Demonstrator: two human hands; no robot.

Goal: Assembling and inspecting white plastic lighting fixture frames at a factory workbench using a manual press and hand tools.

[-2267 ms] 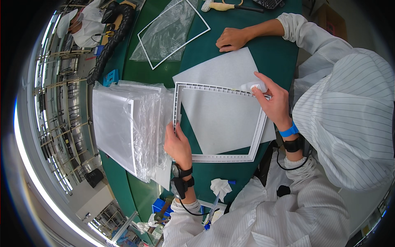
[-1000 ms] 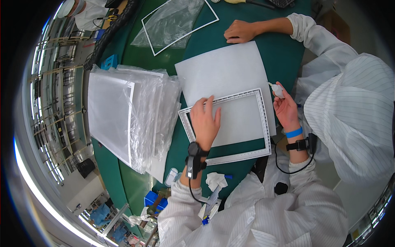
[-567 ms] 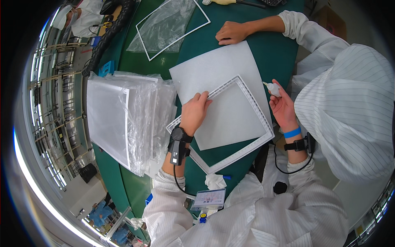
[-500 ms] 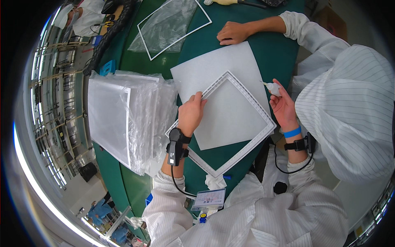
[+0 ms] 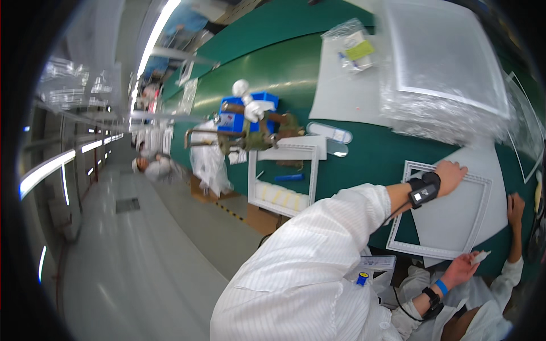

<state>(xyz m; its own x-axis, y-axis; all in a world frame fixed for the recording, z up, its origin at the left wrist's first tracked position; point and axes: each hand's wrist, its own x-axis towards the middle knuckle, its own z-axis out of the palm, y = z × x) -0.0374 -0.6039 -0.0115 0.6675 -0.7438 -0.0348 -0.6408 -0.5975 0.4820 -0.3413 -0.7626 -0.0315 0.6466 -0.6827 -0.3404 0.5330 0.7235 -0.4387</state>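
One striped white sleeve (image 5: pixel 307 250) of ours fills the lower middle, leading up to a black wrist device (image 5: pixel 424 188) and our left hand (image 5: pixel 451 177). That hand's fingers are bent nearly closed over the upper bar of the white frame (image 5: pixel 426 250) and have hold of it (its thumb we cannot make out). Our right hand (image 5: pixel 459 270), with a blue band (image 5: pixel 442 286) at the wrist, is closed around a small white bottle (image 5: pixel 480 257) just beside the frame's lower right corner, its narrow tip pointing out from the fingers. Through and past the frame we see a pale sheet (image 5: pixel 446 210) on the green table (image 5: pixel 409 148). To the right a co-worker's fist (image 5: pixel 515 209) rests near the sheet. Well to the left, by the table's edge, we have a second white frame (image 5: pixel 314 176), a blue marker (image 5: pixel 289 178) showing within its opening. Beyond it are a metal clamp (image 5: pixel 253 142) and a blue box (image 5: pixel 268 100); at the upper right lies a plastic-wrapped stack (image 5: pixel 449 57). Farthest off, a person in white (image 5: pixel 156 169) appears by the grey floor (image 5: pixel 142 256).
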